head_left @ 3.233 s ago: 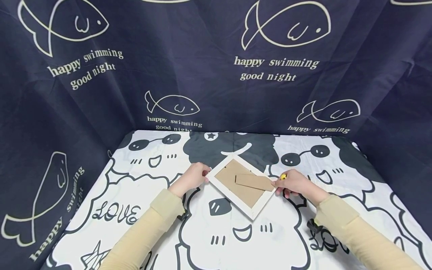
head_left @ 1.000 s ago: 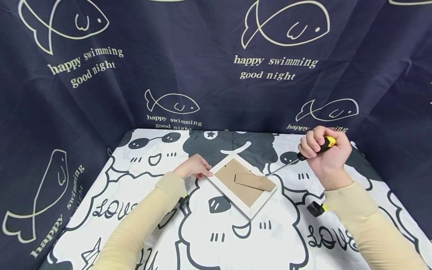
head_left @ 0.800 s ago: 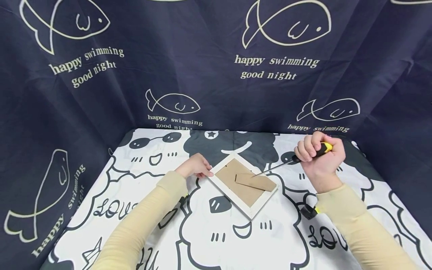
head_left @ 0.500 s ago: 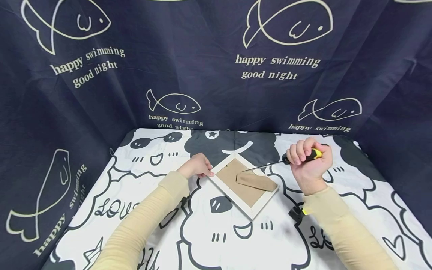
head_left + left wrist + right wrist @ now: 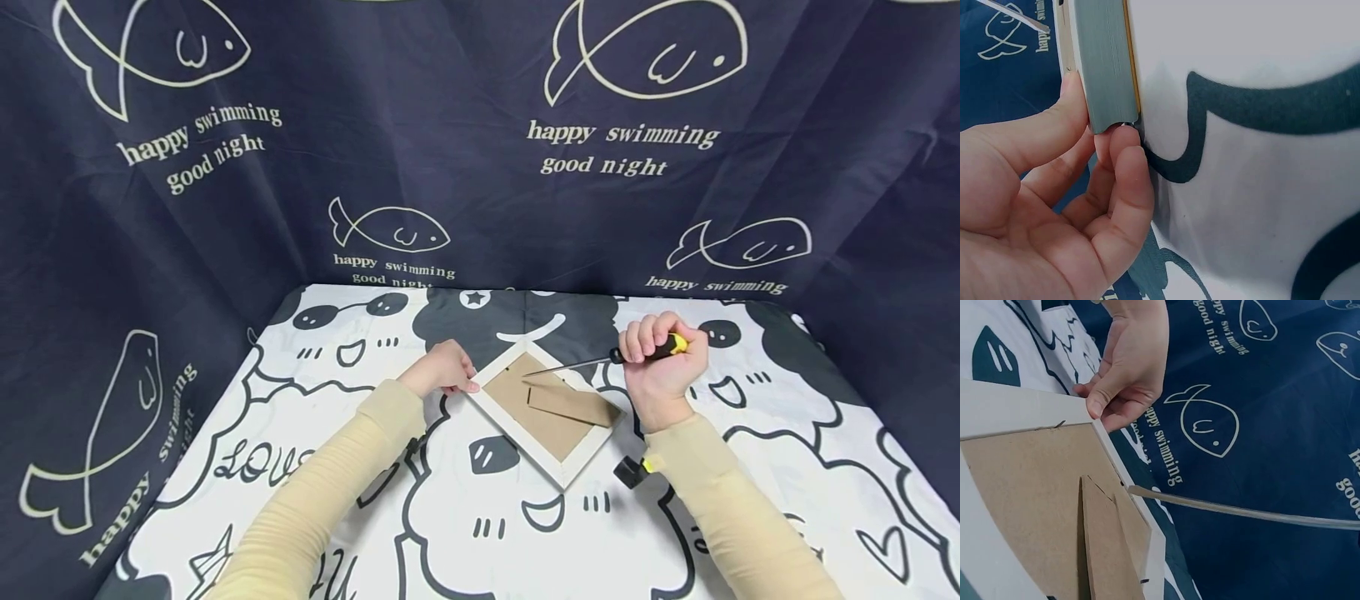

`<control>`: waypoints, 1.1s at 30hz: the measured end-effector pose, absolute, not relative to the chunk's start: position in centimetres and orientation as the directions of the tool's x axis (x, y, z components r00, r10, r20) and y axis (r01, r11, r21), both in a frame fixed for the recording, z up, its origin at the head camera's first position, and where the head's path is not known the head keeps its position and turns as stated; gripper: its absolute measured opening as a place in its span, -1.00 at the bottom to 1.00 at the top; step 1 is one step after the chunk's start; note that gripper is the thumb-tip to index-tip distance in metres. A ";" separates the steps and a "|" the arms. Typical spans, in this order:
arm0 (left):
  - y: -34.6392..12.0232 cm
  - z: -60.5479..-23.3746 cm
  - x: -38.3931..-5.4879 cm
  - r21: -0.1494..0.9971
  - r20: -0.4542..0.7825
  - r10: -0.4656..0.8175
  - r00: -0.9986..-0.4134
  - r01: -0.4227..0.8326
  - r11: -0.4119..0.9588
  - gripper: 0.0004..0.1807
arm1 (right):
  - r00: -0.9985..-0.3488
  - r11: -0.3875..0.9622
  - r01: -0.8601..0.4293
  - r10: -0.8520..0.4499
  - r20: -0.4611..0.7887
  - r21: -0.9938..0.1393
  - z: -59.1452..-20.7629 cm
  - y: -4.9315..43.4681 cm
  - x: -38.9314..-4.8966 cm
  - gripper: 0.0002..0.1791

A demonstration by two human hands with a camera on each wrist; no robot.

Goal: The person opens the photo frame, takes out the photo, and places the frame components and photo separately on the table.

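A white picture frame (image 5: 516,439) lies back up, turned cornerwise, in the middle of the table. Its brown backing board (image 5: 551,432) carries a slanting stand leg (image 5: 577,406), and small dark tabs show along the inner edge in the right wrist view. My left hand (image 5: 444,367) pinches the left corner, thumb on top and fingers underneath, as the left wrist view shows. My right hand (image 5: 663,362) grips the black-and-yellow handle of a screwdriver (image 5: 581,364). The flat tip of the screwdriver (image 5: 1241,511) is close to a tab; I cannot tell whether they touch.
A white cloth (image 5: 457,533) with dark cartoon prints covers the table. Navy curtains (image 5: 480,150) with fish drawings rise behind and at both sides. A small black device (image 5: 630,472) sits beneath my right wrist.
My right hand, earlier at the frame's right corner, rose with the screwdriver, then came left and down, sweeping the tip leftward over the backing. My left hand keeps its corner.
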State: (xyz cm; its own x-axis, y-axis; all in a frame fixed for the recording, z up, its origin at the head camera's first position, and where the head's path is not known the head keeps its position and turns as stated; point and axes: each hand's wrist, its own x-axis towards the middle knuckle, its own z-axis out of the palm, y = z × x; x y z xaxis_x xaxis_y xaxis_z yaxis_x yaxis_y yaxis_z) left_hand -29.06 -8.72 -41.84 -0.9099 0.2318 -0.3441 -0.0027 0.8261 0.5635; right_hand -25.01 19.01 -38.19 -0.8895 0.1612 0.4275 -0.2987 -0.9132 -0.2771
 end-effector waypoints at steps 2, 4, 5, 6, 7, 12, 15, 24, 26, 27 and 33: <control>-8.7 -41.8 -29.0 0.565 -0.341 0.231 -0.911 -0.002 0.825 -0.80 | -0.902 -0.911 -0.306 0.184 0.391 -0.277 -38.2 19.0 -25.1 -0.64; -8.7 -41.8 -29.1 0.568 -0.338 0.230 -0.913 -0.002 0.823 -0.80 | -0.914 -0.911 -0.310 0.207 0.348 -0.273 -38.3 19.0 -25.3 -0.65; -8.7 -41.8 -29.1 0.568 -0.337 0.231 -0.913 -0.001 0.823 -0.80 | -0.922 -0.916 -0.304 0.214 0.324 -0.262 -38.3 19.0 -25.4 -0.66; -8.8 -41.9 -29.1 0.566 -0.336 0.232 -0.913 0.001 0.824 -0.80 | -0.928 -0.922 -0.298 0.220 0.300 -0.248 -38.3 19.1 -25.4 -0.67; -8.8 -41.9 -29.1 0.566 -0.337 0.230 -0.913 -0.001 0.824 -0.80 | -0.932 -0.922 -0.300 0.228 0.282 -0.246 -38.4 19.1 -25.5 -0.68; -8.8 -42.0 -29.1 0.561 -0.347 0.229 -0.910 -0.005 0.828 -0.81 | -0.933 -0.920 -0.309 0.243 0.267 -0.240 -38.9 18.8 -25.9 -0.70; -8.7 -42.1 -29.2 0.562 -0.350 0.231 -0.908 -0.007 0.827 -0.81 | -0.914 -0.914 -0.321 0.231 0.333 -0.249 -39.1 18.4 -25.9 -0.69; -8.8 -42.3 -29.4 0.550 -0.343 0.226 -0.912 0.000 0.835 -0.80 | -0.843 -0.899 -0.316 0.120 0.524 -0.302 -39.6 17.1 -25.7 -0.69; -8.8 -42.4 -29.5 0.551 -0.345 0.226 -0.911 -0.001 0.835 -0.80 | -0.825 -0.888 -0.322 0.093 0.557 -0.329 -39.8 16.9 -25.5 -0.71; -8.8 -42.4 -29.5 0.552 -0.345 0.227 -0.911 -0.001 0.834 -0.80 | -0.812 -0.877 -0.334 0.081 0.578 -0.345 -39.9 16.9 -25.5 -0.71; -8.8 -42.3 -29.4 0.562 -0.341 0.230 -0.911 -0.002 0.827 -0.81 | -0.673 -0.814 -0.414 -0.028 0.739 -0.408 -40.2 16.7 -24.8 -0.70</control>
State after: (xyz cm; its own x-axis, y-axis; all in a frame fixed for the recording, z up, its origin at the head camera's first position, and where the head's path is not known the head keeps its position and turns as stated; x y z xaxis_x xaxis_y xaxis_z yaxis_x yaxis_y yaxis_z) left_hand -29.40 -8.81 -42.33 -0.9113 0.2301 -0.3413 -0.0017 0.8270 0.5622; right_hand -24.82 16.75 -40.24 -0.6732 -0.0282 0.7389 -0.4141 -0.8135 -0.4083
